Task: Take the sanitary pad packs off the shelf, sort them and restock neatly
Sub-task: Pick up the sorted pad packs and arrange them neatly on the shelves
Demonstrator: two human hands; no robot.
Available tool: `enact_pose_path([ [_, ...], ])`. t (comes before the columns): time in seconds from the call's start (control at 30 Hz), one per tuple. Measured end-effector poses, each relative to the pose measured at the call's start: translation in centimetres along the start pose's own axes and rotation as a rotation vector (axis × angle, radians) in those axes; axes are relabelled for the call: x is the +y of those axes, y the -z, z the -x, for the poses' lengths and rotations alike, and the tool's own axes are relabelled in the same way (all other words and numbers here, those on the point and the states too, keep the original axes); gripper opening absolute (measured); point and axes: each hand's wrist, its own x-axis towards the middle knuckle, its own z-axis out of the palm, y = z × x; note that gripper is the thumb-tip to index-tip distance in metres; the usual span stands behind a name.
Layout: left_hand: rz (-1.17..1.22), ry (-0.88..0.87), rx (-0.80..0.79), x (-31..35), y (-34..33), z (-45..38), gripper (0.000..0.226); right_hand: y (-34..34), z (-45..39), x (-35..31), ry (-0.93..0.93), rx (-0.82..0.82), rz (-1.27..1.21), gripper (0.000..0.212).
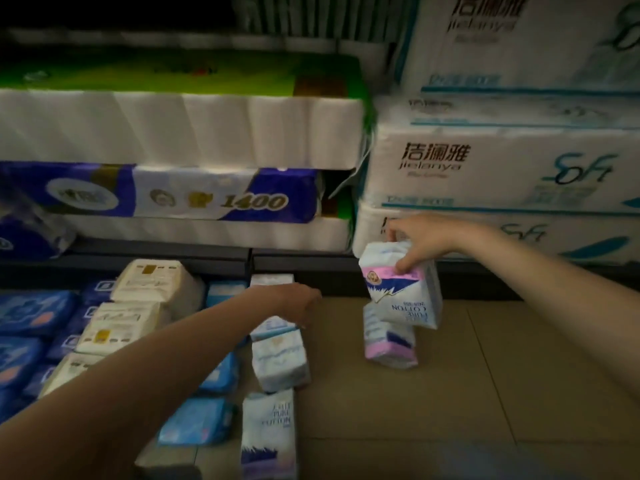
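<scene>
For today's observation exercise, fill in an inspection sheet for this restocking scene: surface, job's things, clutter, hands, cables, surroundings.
Surface: tan shelf board, bare on the right.
Job's things: white-pink pack held above another pack; white packs, blue packs and cream packs in rows at left.
Clutter: nothing seen.
Hands: right hand grips the white-pink pack; left hand reaches onto the white row, grip unclear.
Cables: nothing seen.
Surroundings: toilet-paper bundles stacked above.
</scene>
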Motion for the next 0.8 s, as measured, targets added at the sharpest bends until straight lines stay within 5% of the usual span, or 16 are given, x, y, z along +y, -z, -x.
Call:
enact_pose_path([
  [0.3,-0.569,-0.249,0.143,6.3,-2.6,-6.7,0.065,-6.5,1.5,6.0,-0.175,-0.091,0.353,0.056],
  [0.4,-0.480,-0.234,0.175,8.9,-2.5,-9.5,0.067,-8.4,1.9,9.1,-0.249,-0.135,0.318,0.071],
  [0.63,-0.295,-0.247,0.119,13.8,-2.3,-15.7,0.081,-13.2,3.6,15.6,-0.335,-0.115,0.137,0.063],
  [0.8,-0.484,-0.365,-0.052,15.6,-1.6,-19.4,0.094,-16.7,4.0,17.9,-0.320,-0.133,0.035,0.072],
])
